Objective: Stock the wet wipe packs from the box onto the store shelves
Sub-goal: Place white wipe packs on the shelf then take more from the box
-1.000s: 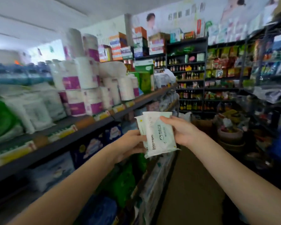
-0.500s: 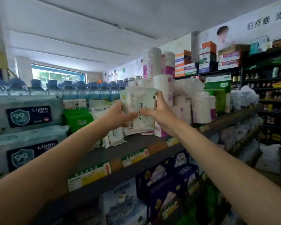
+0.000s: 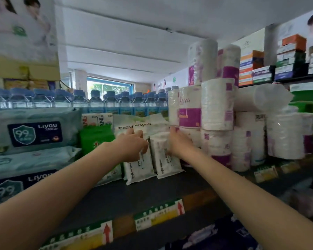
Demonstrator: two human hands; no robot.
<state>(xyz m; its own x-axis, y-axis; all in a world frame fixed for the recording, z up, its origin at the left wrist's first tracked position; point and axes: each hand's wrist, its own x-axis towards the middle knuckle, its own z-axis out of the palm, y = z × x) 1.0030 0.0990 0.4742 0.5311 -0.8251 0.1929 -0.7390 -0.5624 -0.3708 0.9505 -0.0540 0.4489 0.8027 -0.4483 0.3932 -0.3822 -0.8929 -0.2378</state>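
Two white baby wet wipe packs stand upright side by side on the dark shelf (image 3: 152,193). My left hand (image 3: 132,147) curls its fingers over the top of the left pack (image 3: 139,168). My right hand (image 3: 178,144) lies with straight fingers against the right side of the right pack (image 3: 165,159). More white baby wipes packs (image 3: 134,125) are stacked just behind and above them. The box is out of view.
Stacked toilet paper rolls (image 3: 217,105) stand tight against the right of the wipes. Green packs (image 3: 96,138) and large blue Liyou wipe packs (image 3: 34,132) sit to the left, with water bottles (image 3: 108,101) behind. Price labels (image 3: 157,215) line the shelf's front edge.
Both hands carried the wipe packs from the aisle up to the shelf and set them down upright between the green packs and the toilet rolls.
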